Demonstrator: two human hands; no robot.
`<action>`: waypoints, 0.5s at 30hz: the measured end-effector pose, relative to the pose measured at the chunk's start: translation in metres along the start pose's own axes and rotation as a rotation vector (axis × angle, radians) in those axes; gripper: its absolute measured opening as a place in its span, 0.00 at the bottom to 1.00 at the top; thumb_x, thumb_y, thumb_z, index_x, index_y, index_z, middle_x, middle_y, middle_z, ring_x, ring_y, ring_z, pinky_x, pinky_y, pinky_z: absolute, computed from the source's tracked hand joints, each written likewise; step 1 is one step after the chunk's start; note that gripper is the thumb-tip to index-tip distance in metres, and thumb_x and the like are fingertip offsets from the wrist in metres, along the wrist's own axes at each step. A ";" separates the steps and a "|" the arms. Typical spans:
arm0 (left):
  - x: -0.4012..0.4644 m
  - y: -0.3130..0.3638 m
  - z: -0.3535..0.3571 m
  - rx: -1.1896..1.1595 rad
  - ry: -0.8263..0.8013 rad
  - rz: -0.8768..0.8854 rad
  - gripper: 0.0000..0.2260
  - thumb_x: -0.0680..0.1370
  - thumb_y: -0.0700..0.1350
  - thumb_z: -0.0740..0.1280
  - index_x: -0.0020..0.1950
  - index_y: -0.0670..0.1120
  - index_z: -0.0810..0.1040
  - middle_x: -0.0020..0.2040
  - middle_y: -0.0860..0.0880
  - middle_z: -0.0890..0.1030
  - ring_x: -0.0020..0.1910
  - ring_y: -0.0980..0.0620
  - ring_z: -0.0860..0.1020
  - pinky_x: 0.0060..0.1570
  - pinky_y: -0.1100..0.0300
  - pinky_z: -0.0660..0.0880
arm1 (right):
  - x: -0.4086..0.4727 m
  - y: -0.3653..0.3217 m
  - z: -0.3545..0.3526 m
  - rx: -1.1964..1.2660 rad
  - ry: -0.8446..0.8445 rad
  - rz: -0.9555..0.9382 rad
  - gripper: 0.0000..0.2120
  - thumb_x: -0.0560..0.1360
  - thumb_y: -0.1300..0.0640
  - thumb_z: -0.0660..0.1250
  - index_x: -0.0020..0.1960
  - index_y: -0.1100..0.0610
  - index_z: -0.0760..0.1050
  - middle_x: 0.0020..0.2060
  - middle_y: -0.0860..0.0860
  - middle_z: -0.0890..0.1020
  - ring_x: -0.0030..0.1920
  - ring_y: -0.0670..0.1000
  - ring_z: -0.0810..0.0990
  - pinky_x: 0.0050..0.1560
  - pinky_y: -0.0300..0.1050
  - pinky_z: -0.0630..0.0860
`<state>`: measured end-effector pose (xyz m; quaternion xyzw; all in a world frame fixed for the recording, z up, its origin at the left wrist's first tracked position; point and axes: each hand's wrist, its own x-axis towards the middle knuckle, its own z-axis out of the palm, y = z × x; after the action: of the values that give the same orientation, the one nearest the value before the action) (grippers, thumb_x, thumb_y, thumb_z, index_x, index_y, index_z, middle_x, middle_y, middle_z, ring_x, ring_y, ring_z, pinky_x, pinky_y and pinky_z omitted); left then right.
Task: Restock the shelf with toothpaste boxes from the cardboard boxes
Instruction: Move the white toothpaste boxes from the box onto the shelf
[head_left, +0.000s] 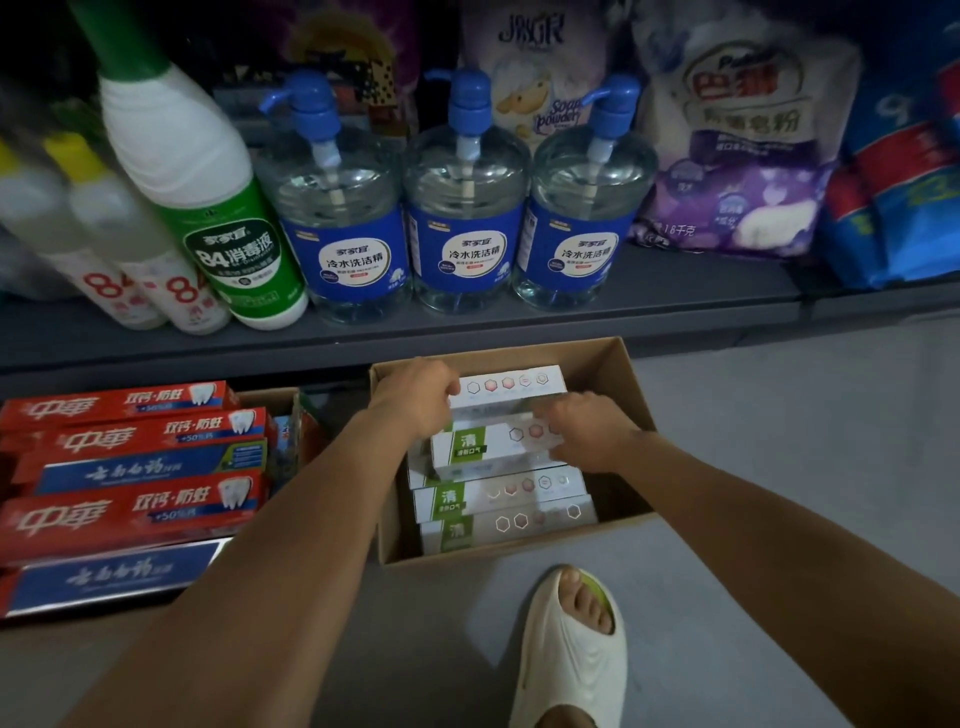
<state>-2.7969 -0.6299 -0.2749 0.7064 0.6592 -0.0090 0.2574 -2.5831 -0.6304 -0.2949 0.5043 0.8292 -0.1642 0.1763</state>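
While red and blue toothpaste boxes (135, 488) lie stacked at left, the left hand (415, 397) and right hand (584, 431) curl around white toothpaste boxes (498, 447) inside the cardboard box (618, 379) (on the floor); a loose grip on several could spill them.

Both bare forearms stretch forward and down. The left hand (415, 395) and right hand (587, 428) are close together, knuckles up, fingers curled downward.

Grey floor (779, 467); dark shelving (675, 291); dim light
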 end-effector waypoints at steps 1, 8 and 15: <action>-0.001 0.001 -0.001 -0.004 0.005 -0.011 0.15 0.78 0.37 0.64 0.64 0.47 0.78 0.62 0.46 0.78 0.57 0.47 0.77 0.60 0.51 0.75 | -0.005 0.004 -0.005 0.007 0.004 0.018 0.23 0.76 0.54 0.68 0.68 0.53 0.67 0.62 0.53 0.76 0.58 0.53 0.77 0.58 0.45 0.75; -0.013 0.013 -0.011 -0.012 0.036 -0.025 0.15 0.76 0.37 0.65 0.61 0.48 0.77 0.57 0.46 0.80 0.54 0.46 0.78 0.54 0.48 0.78 | -0.019 0.021 -0.042 0.099 0.083 0.134 0.13 0.73 0.53 0.70 0.57 0.52 0.74 0.50 0.49 0.80 0.49 0.50 0.78 0.48 0.42 0.76; -0.021 0.017 -0.013 -0.028 0.100 -0.046 0.07 0.77 0.38 0.64 0.52 0.48 0.77 0.55 0.47 0.80 0.52 0.47 0.78 0.51 0.50 0.78 | -0.021 0.034 -0.077 0.080 0.195 0.163 0.15 0.71 0.55 0.70 0.56 0.52 0.74 0.48 0.49 0.79 0.48 0.50 0.75 0.46 0.45 0.73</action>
<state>-2.7877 -0.6441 -0.2505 0.6871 0.6873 0.0294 0.2337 -2.5538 -0.5976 -0.2204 0.5904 0.7914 -0.1324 0.0874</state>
